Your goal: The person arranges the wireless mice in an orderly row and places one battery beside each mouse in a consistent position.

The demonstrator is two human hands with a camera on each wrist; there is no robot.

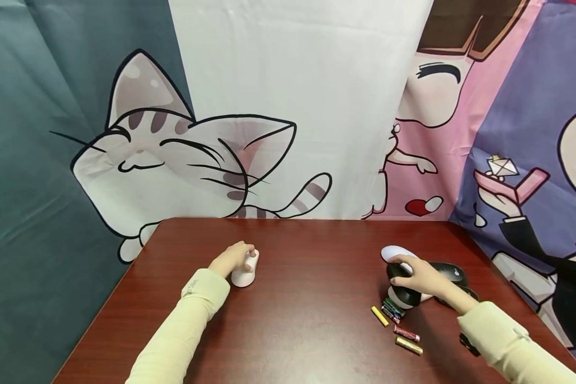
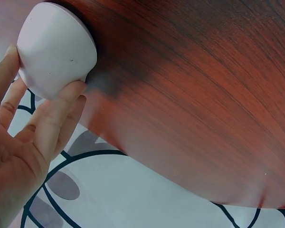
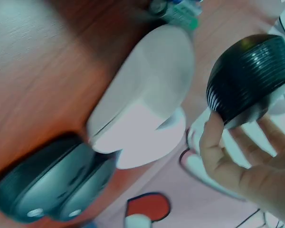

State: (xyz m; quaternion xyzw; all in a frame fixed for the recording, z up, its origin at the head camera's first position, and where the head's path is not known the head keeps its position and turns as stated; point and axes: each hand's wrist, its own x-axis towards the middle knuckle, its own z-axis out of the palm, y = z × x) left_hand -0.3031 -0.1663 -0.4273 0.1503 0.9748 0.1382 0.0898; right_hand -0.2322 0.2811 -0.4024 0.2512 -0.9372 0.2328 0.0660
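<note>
On the left of the table, my left hand [image 1: 231, 259] grips a white computer mouse [image 1: 244, 273] by its far end. In the left wrist view the thumb and fingers pinch the sides of this white mouse [image 2: 57, 50]. My right hand [image 1: 422, 278] holds a black computer mouse [image 1: 403, 288] with ribbed sides, seen lifted and tilted in the right wrist view [image 3: 249, 78]. Close beside it lie white mice [image 3: 142, 80], partly hidden by the hand in the head view, and two dark mice [image 3: 47, 178] side by side.
Several batteries lie in front of the right hand: a green group [image 1: 392, 309], a yellow one [image 1: 380, 316], a red one [image 1: 406, 334] and a gold one [image 1: 409, 346]. A small dark object [image 1: 469, 344] is half hidden by the right sleeve. Printed cloth [image 1: 297, 80] hangs behind the table [image 1: 312, 298].
</note>
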